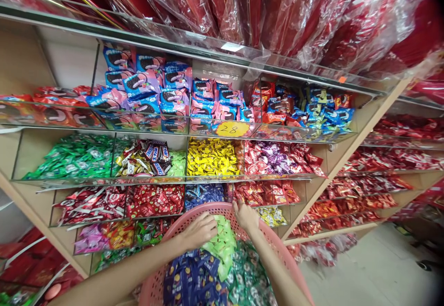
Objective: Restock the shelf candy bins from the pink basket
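Observation:
A pink perforated plastic basket (293,257) is in front of me at the bottom of the view. Inside it are dark blue wrapped candies (194,276), dark green wrapped candies (249,273) and a light green heap of candies (224,241) on top. My left hand (199,231) is over the basket with its fingers curled against the left edge of the light green heap; whatever is inside the fingers is hidden. My right hand (245,217) grips the far rim of the basket, its fingers bent over the edge.
Beyond the basket, glass-fronted shelves hold green candies (76,156), yellow candies (212,158), red candies (154,199) and blue-pink cookie packs (142,84). A yellow tag (233,129) reads 28. Plastic-wrapped red items (236,5) lie on top. Floor (360,273) shows at right.

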The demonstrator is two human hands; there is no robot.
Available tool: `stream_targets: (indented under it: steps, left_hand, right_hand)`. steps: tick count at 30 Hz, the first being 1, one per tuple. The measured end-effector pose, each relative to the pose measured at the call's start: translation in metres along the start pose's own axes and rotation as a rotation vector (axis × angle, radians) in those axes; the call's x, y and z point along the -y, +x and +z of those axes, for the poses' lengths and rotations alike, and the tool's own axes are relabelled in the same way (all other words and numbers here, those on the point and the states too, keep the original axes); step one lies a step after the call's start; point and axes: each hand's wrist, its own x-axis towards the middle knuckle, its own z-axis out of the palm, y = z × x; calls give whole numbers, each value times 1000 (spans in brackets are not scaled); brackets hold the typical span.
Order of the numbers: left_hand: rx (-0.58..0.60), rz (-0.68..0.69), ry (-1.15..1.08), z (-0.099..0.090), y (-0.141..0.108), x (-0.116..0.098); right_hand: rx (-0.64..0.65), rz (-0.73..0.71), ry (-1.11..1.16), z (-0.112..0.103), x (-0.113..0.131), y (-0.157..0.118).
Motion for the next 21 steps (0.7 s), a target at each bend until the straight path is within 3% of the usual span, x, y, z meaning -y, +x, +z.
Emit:
stream_targets:
  steps: [4,7,10,13,16,17,21]
  left_hand:
    - [29,-34,-46,-12,2,-2]
    - [-13,-155,-134,-30,0,4]
    - [-143,-431,-254,-45,-20,16]
    - [-273,-813,-438,-47,-61,22]
    - [-276,-1184,-866,-37,-104,10]
    - [-244,-1254,-1002,-34,-115,2]
    - [-196,-1280,-1086,-31,-134,-31]
  right_hand:
    - [-3,-6,6,0,-1,0]
    - [7,-5,16,0,-2,0]
    - [6,9,11,1,-6,1]
    - [-10,16,9,2,-11,2]
    - [-30,11,9,3,-14,3]
    - [-34,11,5,4,-14,4]
    - [-30,-4,-12,6,-7,7]
